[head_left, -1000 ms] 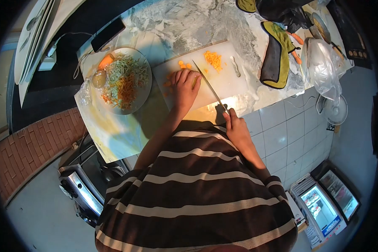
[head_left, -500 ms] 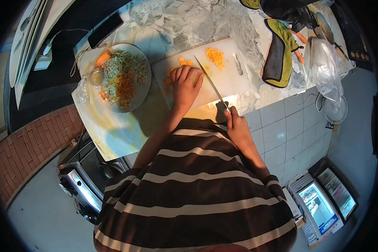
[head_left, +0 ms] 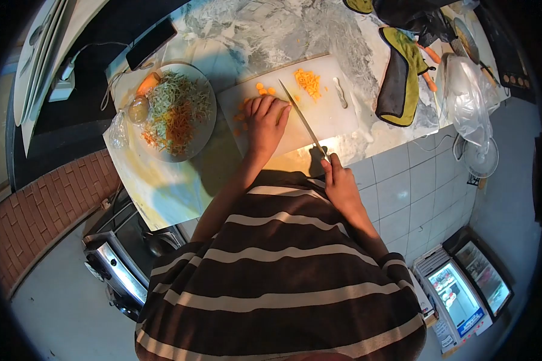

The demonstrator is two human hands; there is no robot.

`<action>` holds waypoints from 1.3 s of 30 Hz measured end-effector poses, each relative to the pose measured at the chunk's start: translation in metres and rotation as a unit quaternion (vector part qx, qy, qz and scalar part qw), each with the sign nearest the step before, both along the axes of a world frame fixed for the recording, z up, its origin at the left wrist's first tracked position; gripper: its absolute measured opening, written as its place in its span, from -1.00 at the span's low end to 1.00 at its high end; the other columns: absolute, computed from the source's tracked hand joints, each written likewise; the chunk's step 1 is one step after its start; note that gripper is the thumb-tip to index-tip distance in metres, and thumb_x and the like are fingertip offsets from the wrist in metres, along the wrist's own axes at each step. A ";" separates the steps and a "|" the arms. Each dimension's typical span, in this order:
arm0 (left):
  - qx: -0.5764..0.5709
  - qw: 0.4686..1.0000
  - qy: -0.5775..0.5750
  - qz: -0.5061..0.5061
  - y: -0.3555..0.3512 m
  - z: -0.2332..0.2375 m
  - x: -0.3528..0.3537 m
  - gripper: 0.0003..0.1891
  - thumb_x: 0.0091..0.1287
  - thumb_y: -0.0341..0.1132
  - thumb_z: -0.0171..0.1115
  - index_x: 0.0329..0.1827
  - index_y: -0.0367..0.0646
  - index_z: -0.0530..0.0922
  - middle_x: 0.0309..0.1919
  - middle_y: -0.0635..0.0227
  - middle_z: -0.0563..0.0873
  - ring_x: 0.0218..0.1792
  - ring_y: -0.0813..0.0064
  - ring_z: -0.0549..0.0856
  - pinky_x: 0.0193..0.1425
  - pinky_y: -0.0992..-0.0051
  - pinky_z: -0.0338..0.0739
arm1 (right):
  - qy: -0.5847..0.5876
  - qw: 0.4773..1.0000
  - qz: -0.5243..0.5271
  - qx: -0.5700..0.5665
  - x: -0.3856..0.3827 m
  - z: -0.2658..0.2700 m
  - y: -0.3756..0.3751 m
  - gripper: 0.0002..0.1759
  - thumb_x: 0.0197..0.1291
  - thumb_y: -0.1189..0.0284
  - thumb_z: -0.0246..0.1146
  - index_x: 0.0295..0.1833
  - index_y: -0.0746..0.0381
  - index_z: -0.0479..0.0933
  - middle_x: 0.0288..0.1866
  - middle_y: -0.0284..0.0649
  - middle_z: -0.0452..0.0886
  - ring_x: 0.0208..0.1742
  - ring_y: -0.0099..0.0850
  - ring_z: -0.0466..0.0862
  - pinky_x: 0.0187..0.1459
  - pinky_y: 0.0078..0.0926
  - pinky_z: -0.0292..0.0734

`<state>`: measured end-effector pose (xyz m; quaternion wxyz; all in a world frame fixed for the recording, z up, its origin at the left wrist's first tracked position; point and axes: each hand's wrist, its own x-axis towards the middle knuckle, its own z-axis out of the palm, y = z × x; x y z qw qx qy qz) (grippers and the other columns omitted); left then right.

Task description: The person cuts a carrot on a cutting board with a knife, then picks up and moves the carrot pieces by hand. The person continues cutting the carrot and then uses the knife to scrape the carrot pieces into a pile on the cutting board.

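The knife (head_left: pixel 302 117) is lying slanted across the cutting board (head_left: pixel 326 119), barely shifting since a moment ago, so the chopped orange pieces (head_left: pixel 308 84) beyond it are keeping their heap. The right hand (head_left: pixel 343 185) is gripping its handle. The left hand (head_left: pixel 264 128) is curling over the board; whether it is gripping anything is unclear. A plate (head_left: pixel 209 133) is resting nearby on the counter (head_left: pixel 165 201).

chopped carrot (head_left: pixel 308 84) on cutting board (head_left: pixel 319 118); plate (head_left: pixel 206 129) left of board, phone (head_left: pixel 151 44) behind plate.
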<state>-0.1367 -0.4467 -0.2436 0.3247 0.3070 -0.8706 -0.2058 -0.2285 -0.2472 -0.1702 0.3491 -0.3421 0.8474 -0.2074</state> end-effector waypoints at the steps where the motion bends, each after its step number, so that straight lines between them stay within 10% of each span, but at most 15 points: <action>1: 0.000 1.000 0.000 0.000 0.000 0.000 0.000 -0.88 0.19 -0.32 0.40 -0.27 0.00 0.61 -0.30 0.44 0.58 -0.13 0.31 0.56 0.16 0.26 0.34 | 0.000 1.000 0.001 0.001 0.000 0.001 -0.001 -0.64 0.53 0.21 0.01 0.08 0.33 0.40 -0.51 0.32 0.53 -0.34 0.38 0.55 -0.36 0.26 0.33; 39: 0.008 1.000 0.007 0.004 0.000 -0.002 -0.001 -0.90 0.22 -0.34 0.40 -0.28 -0.02 0.62 -0.31 0.46 0.61 -0.17 0.35 0.57 0.14 0.31 0.31 | 0.017 1.000 0.000 -0.010 0.007 -0.009 0.000 -0.67 0.53 0.24 0.02 0.07 0.31 0.39 -0.52 0.28 0.54 -0.38 0.36 0.55 -0.38 0.25 0.34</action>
